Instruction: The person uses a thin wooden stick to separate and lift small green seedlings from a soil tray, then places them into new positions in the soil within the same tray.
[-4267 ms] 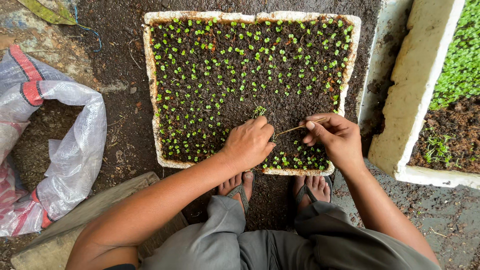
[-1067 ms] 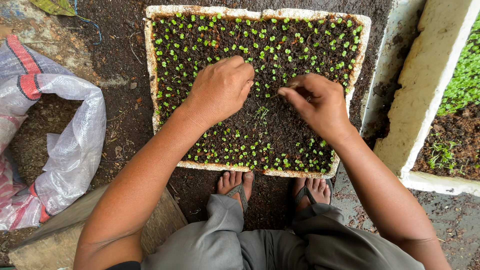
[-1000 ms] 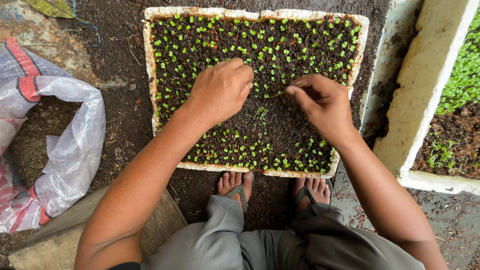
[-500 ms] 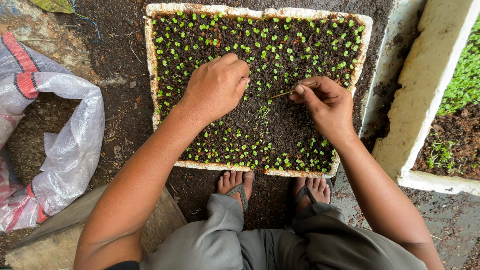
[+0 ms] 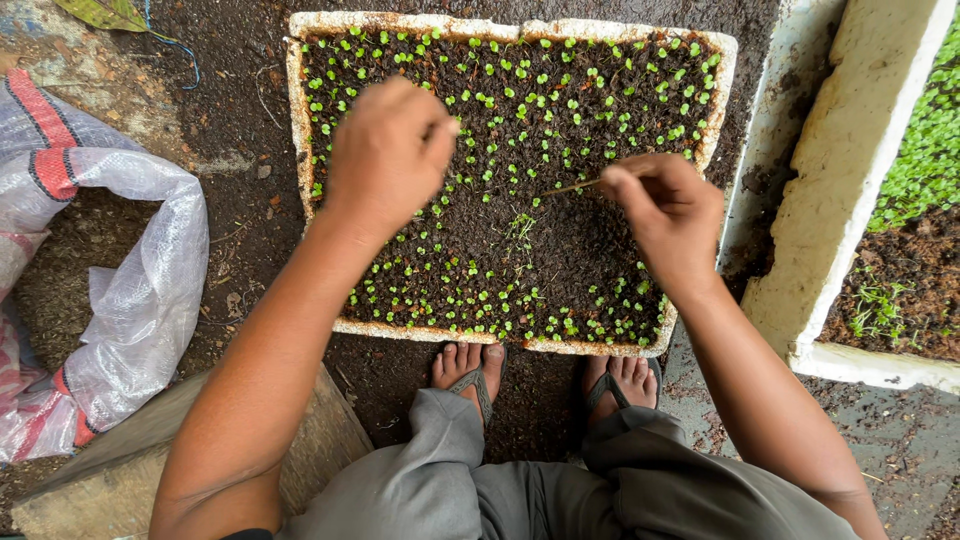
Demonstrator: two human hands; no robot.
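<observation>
A shallow white foam tray (image 5: 300,110) filled with dark soil lies on the muddy ground in front of a crouching person, its surface dotted with rows of small green seedlings (image 5: 560,95) that are thickest along the far and near edges and sparse in the middle. The left hand (image 5: 388,150) hovers over the left part of the tray, back upward and fingers curled loosely inward; it is slightly blurred and whether it has anything between the fingertips cannot be told. The right hand (image 5: 668,208) is over the right part of the tray, thumb and fingers pinched closed on a thin brown stick (image 5: 572,187) that points left toward the bare middle of the soil, just above a single feathery green sprout (image 5: 520,228). At the near edge of the tray the person's toes in sandals (image 5: 478,372) rest on the ground, with grey trousers (image 5: 520,480) below. To the left lies a crumpled white woven sack with red stripes (image 5: 120,260), and to the right stands a second white foam box (image 5: 850,180) holding dense green plants and dark soil
</observation>
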